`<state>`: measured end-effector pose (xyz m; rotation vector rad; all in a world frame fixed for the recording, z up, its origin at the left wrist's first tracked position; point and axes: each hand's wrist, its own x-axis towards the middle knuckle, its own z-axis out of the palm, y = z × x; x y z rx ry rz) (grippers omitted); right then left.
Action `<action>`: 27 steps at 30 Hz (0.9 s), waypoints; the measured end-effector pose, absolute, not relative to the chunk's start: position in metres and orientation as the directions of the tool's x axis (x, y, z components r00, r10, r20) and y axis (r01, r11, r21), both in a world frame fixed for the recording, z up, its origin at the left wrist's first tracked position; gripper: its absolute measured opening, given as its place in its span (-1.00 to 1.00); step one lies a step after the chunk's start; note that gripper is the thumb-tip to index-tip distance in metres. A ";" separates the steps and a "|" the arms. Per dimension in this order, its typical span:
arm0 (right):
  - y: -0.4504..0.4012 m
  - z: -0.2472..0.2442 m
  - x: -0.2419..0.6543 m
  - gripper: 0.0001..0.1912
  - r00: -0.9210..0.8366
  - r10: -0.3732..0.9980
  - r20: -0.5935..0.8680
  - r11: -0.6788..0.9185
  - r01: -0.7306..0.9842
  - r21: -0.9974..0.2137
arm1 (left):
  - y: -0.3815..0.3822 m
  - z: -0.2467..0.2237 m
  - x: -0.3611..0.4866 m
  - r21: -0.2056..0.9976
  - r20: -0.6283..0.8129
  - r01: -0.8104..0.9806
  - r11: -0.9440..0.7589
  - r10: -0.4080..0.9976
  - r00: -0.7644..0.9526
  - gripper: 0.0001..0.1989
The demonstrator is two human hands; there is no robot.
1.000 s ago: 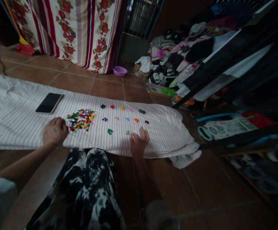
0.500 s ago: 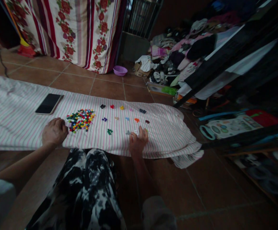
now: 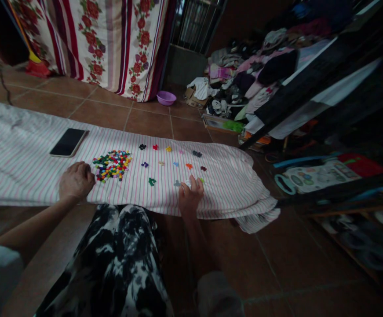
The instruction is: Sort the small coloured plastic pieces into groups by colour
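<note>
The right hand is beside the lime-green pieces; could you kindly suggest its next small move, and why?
I would probably lift the right hand gently straight up: it sits close to both the grey pieces and the lime-green pieces, so a sideways sweep might scatter these small groups.

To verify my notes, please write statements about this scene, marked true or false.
1. The black, flat, rectangular phone lies on the striped white cloth. True.
2. The left hand rests beside the multicoloured pile of tiny pieces. True.
3. The phone is right of the pile. False: it is left.
4. All pieces are in the pile. False: single-colour clusters lie to its right.
5. The right hand is beside the light-grey cluster. True.
</note>
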<state>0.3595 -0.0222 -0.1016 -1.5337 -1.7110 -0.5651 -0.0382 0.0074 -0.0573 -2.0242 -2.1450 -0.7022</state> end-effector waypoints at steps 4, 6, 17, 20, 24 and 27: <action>-0.023 -0.101 0.360 -0.86 0.010 0.647 0.763 0.186 0.968 -0.170 | 0.007 -0.057 -0.037 0.277 0.384 0.960 0.030 0.913 -0.139 -0.75; -0.022 -0.101 0.360 -0.85 -0.005 0.645 0.764 0.202 0.966 -0.164 | 0.007 -0.056 -0.036 0.259 0.384 0.965 0.039 0.913 -0.140 -0.73; -0.016 -0.102 0.363 -0.85 -0.017 0.624 0.781 0.238 0.956 -0.170 | 0.008 -0.056 -0.034 0.245 0.395 0.969 0.044 0.908 -0.141 -0.79; -0.016 -0.101 0.363 -0.86 -0.030 0.612 0.790 0.242 0.958 -0.152 | 0.008 -0.055 -0.033 0.262 0.385 0.963 0.058 0.909 -0.159 -0.78; -0.015 -0.101 0.364 -0.86 -0.042 0.601 0.798 0.261 0.954 -0.146 | 0.007 -0.055 -0.032 0.276 0.381 0.959 0.057 0.910 -0.164 -0.77; -0.013 -0.101 0.365 -0.84 -0.045 0.597 0.801 0.280 0.947 -0.156 | 0.007 -0.056 -0.033 0.280 0.385 0.958 0.056 0.908 -0.165 -0.77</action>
